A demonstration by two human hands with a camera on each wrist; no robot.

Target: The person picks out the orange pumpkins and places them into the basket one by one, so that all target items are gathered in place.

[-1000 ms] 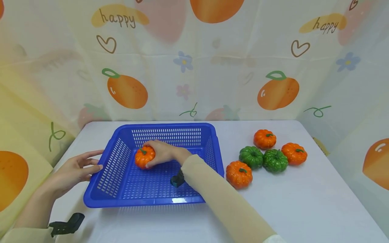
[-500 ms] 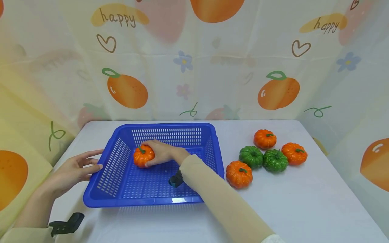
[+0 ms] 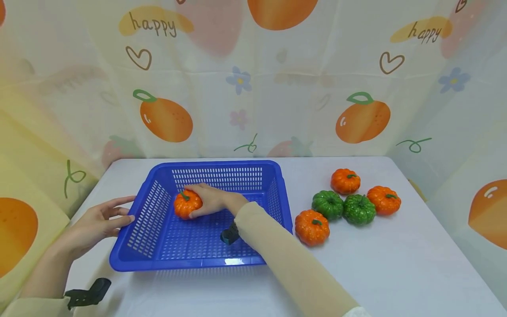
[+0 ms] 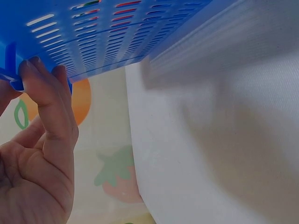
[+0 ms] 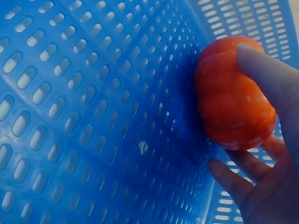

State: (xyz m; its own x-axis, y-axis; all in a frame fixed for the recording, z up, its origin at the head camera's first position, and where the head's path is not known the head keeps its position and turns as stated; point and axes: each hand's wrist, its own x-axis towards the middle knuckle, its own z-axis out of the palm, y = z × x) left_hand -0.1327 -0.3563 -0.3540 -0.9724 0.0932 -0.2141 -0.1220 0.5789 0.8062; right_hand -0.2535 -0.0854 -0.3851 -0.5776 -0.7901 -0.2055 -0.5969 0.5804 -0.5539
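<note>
Inside the blue plastic basket [image 3: 198, 263], toward its left end, my right hand [image 3: 211, 199] holds a small orange pumpkin [image 3: 186, 207] with a green stem. The right wrist view shows the thumb over one side of this pumpkin [image 5: 231, 93] and other fingers at its far side. My left hand [image 3: 93, 224] grips the basket's left rim between thumb and fingers. Seen from the left wrist, the fingertips [image 4: 35, 77] bend over the rim of the perforated basket wall [image 4: 103, 37]. Part of the pumpkin is hidden behind my right hand.
Right of the basket, three orange pumpkins [image 3: 312, 228] and two green pumpkins [image 3: 358, 210] sit grouped on the white table [image 3: 376, 268]. One orange pumpkin is close to the basket's right wall. A fruit-patterned curtain [image 3: 277, 101] hangs behind the table.
The right hand and its pumpkin have shifted very slightly left inside the basket, mostly in the first half second. The left hand, basket and other pumpkins have stayed put.
</note>
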